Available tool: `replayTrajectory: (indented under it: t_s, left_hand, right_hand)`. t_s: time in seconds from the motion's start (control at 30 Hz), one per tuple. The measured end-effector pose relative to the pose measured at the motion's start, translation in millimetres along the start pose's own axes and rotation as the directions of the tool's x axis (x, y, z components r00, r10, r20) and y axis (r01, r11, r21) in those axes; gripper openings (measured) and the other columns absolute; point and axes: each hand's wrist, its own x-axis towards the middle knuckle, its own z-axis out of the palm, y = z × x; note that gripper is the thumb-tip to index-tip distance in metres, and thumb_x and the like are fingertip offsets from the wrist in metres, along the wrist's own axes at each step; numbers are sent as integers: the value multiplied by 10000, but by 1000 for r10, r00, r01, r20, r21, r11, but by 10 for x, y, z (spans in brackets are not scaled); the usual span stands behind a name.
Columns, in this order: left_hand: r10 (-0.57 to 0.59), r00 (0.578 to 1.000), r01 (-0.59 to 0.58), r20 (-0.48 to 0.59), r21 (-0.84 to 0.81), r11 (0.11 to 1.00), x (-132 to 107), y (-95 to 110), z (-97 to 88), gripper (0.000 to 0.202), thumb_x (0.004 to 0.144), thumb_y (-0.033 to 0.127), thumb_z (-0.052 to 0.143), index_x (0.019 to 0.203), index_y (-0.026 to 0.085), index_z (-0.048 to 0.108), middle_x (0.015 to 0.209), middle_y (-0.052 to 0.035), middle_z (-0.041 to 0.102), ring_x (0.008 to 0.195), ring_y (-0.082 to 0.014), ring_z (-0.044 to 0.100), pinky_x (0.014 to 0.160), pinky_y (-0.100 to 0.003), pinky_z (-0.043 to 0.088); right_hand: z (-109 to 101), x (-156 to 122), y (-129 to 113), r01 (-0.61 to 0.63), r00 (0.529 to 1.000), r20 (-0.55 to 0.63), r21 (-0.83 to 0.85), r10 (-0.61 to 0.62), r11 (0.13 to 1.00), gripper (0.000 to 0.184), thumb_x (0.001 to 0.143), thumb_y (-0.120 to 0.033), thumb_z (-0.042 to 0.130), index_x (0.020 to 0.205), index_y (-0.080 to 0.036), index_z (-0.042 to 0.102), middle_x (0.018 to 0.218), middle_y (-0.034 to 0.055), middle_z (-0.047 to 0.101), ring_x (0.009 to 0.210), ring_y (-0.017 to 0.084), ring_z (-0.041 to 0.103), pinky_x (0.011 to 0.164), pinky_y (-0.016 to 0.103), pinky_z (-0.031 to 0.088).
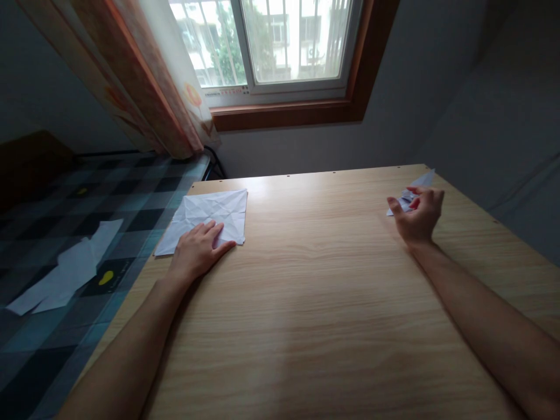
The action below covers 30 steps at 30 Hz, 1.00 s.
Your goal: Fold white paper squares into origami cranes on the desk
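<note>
On the far left of the wooden table lies a creased sheet of white paper (pixel 219 207), spread out, with crossing fold lines. My left hand (pixel 199 245) rests flat on its near edge, fingers stretched out. At the far right corner is a folded white paper piece (pixel 423 179) with pointed ends. Close over it is my right hand (pixel 420 213), its fingers curled and its thumb held apart from them. Part of the paper shows in the gap between thumb and fingers, and the rest is hidden behind the hand.
The wooden table (pixel 301 291) fills the middle. To its left, a bed with a checked cover (pixel 126 326) holds torn or cut white paper strips (pixel 74 268). Behind are a window (pixel 297 46), a wooden sill (pixel 289 115) and an orange curtain (pixel 153 81).
</note>
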Motion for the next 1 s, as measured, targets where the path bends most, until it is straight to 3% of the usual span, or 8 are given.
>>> replayTrajectory:
  t_s: [0.27, 0.33, 0.47, 0.6, 0.73, 1.0]
  left_hand:
    - [203, 972, -202, -115, 22, 979, -8, -30, -59, 574, 861, 600, 471, 1242, 184, 575, 1399, -149, 522, 1175, -345, 568, 963, -438, 442]
    - [280, 956, -277, -94, 38, 960, 2, 7, -114, 482, 888, 555, 439, 1148, 190, 616, 1319, -142, 589, 1100, -320, 613, 908, -407, 468]
    - [377, 926, -379, 31, 91, 921, 32, 143, -270, 357, 901, 424, 381, 926, 177, 638, 977, -130, 701, 902, -283, 662, 748, -351, 478]
    - [384, 921, -388, 71, 57, 920, 52, 237, -400, 241, 827, 346, 440, 841, 189, 622, 836, -101, 698, 751, -243, 656, 645, -302, 438]
    - [374, 917, -387, 143, 78, 919, 69, 274, -474, 247, 797, 401, 479, 799, 193, 611, 802, -97, 702, 704, -250, 658, 603, -306, 420]
    - [345, 906, -400, 244, 229, 888, 136, 404, -537, 245, 784, 254, 437, 860, 145, 644, 814, -140, 726, 742, -284, 696, 597, -320, 450]
  right_hand:
    - [17, -221, -323, 265, 950, 140, 116, -280, 957, 362, 808, -501, 624, 1025, -215, 581, 1019, 79, 543, 669, 174, 494, 733, 387, 504]
    - [12, -282, -421, 324, 922, 168, 155, -348, 933, 334, 825, -484, 626, 1028, -223, 579, 1017, 84, 556, 695, 186, 537, 703, 373, 517]
    - [-2, -396, -575, 504, 818, 174, 245, -549, 828, 264, 854, -415, 640, 1037, -238, 574, 977, 80, 590, 775, 208, 606, 662, 335, 537]
    - [-23, -494, -674, 580, 739, 194, 302, -645, 756, 232, 864, -360, 644, 1064, -261, 581, 962, 67, 622, 829, 223, 638, 687, 343, 548]
    - [-42, -552, -733, 635, 663, 195, 364, -723, 681, 234, 871, -319, 649, 1086, -260, 578, 962, 71, 630, 818, 216, 637, 675, 335, 545]
    - [-59, -561, -769, 665, 623, 181, 390, -761, 637, 217, 889, -288, 634, 1090, -226, 580, 956, 73, 629, 789, 199, 628, 659, 312, 524]
